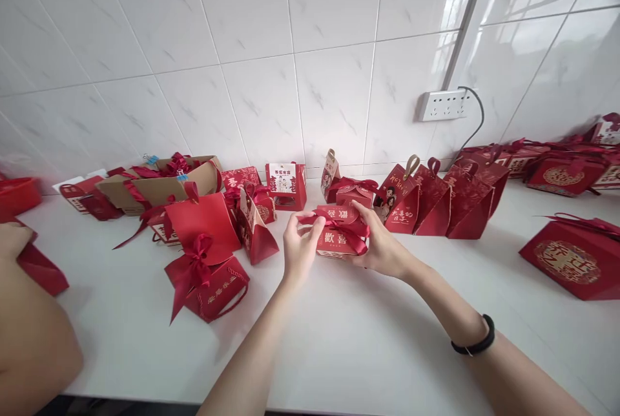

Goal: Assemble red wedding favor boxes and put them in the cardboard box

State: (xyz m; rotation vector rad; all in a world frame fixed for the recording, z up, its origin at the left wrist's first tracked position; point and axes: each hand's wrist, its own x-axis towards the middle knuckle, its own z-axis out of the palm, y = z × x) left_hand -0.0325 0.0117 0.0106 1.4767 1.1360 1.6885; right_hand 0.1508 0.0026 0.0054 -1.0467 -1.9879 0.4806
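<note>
In the middle of the white table sits a red gift box (333,239) with pale characters on its front and a dark red ribbon (357,243) around it. My left hand (299,243) is at the box's left side, thumb and finger pinched on the ribbon near the top edge. On the right side of the box, my right hand (380,245) is closed around it, with the thumb on the top edge and the other fingers partly hidden. A second red box (357,193) with a ribbon stands right behind it.
Red gift bags (431,199) with loop handles stand to the right. A bowed box (208,283) and a cardboard carton (155,193) with ribbons are on the left. Another person's arm (39,332) reaches in at far left. A power strip (444,106) hangs on the tiled wall.
</note>
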